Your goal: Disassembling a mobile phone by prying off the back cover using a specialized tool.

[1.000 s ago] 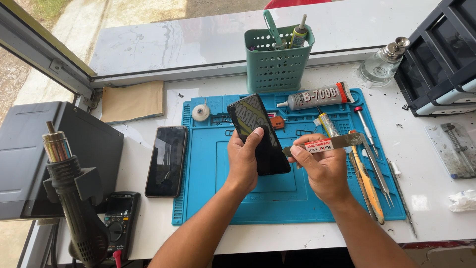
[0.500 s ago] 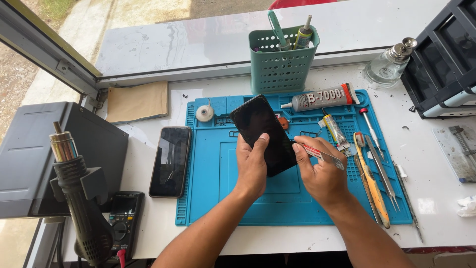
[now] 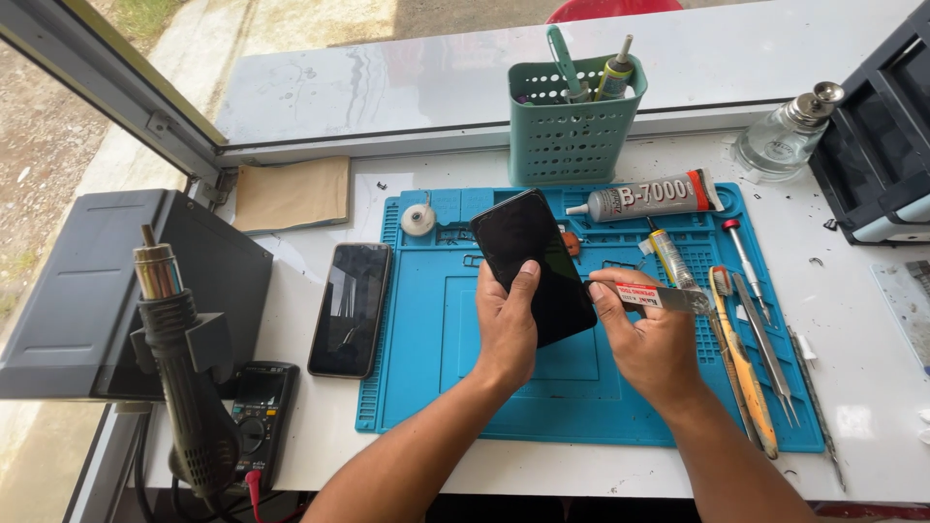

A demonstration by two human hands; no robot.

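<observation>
My left hand (image 3: 506, 327) grips a black smartphone (image 3: 531, 261) above the blue work mat (image 3: 436, 368), dark face up, thumb on the glass. My right hand (image 3: 647, 334) pinches a thin metal opening tool (image 3: 659, 296) with a red and white label, its tip at the phone's right edge. A second black phone (image 3: 351, 307) lies flat on the white table, left of the mat.
A large glue tube (image 3: 651, 198), a small tube (image 3: 668, 258), tweezers (image 3: 765, 339) and a yellow-handled tool (image 3: 744, 373) lie on the mat's right side. A teal basket (image 3: 572, 136) stands behind. Hot air gun (image 3: 184, 378), multimeter (image 3: 254, 412) and grey box (image 3: 87, 291) at left; glass bottle (image 3: 780, 140) at right.
The phone was turned from its patterned side to its dark face and lowered slightly. My right hand brought the metal tool against the phone's right edge.
</observation>
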